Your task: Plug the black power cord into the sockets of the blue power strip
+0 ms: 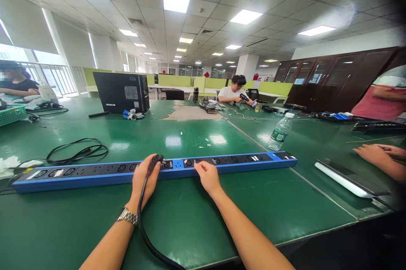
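Note:
A long blue and black power strip (95,172) lies across the green table (190,219) in front of me. My left hand (145,179) is closed around a black plug (156,161) at the strip's sockets, and its black cable (142,227) runs back under my wrist, which wears a metal watch. My right hand (207,177) rests on the near blue edge of the strip a little to the right, fingers curled against it, steadying it.
A water bottle (281,131) stands behind the strip's right end. A coiled black cable (78,150) lies at left. A computer tower (122,91) sits farther back. Another person's hands (379,155) rest at right near a flat device (345,175). Other people sit at the far tables.

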The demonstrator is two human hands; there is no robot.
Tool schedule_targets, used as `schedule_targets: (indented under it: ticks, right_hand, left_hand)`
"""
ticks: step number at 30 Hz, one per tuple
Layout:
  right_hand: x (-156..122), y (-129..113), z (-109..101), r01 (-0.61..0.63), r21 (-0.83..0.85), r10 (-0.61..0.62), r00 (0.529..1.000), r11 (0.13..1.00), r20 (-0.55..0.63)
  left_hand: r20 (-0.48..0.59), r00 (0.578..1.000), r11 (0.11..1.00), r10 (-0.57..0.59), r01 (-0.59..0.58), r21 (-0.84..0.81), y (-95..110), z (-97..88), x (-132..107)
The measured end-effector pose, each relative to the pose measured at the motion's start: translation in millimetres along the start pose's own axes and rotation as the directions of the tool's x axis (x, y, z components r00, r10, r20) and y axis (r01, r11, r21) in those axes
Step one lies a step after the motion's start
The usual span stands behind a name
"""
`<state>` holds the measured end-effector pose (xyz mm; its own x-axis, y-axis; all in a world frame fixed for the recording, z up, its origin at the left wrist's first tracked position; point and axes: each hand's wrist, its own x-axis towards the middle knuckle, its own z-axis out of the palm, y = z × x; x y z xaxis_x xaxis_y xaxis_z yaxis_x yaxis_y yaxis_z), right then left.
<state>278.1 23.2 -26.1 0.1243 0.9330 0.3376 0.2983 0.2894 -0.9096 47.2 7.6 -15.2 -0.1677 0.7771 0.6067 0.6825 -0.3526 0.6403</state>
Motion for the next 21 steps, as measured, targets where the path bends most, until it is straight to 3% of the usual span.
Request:
schedule_targets:
  ticks: [21]
  right_hand:
    - [1.9, -0.2, -0.6, -0.053, 0.060, 0.054, 0.998, 0.997, -0.015]
  left_hand:
    - [-0.042, 0.996, 0.996, 0.079, -0.077, 0.051, -5.4, 0.9, -0.2]
